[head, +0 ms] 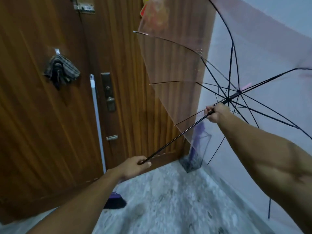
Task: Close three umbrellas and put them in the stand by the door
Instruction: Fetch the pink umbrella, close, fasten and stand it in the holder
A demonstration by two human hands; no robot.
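Both forearms reach forward from the bottom of the view. Left hand [135, 166] has its grip curled round the handle end of the black shaft [175, 139] of a clear pink umbrella [202, 65], low near the foot of the wooden door [42, 115]. Right hand [217, 113] grips the same shaft higher up, just below the runner [227, 99] where the black ribs meet. Its canopy is spread wide, tilted toward the wall on the right.

In the corner between door and wall stands the clear stand [195, 159], with what looks like 1 purple umbrella [194, 149] already upright in it. A dark purple item [116, 201] lies on the floor below the left forearm; what it is I cannot tell.

My worry is the closing pull: if the right hand drags the runner down carelessly, its fingers could be pinched at the catch. Rib tips near the door could scrape the wood or snag as they fold. Swinging the long shaft toward the corner could knock the light stand over.
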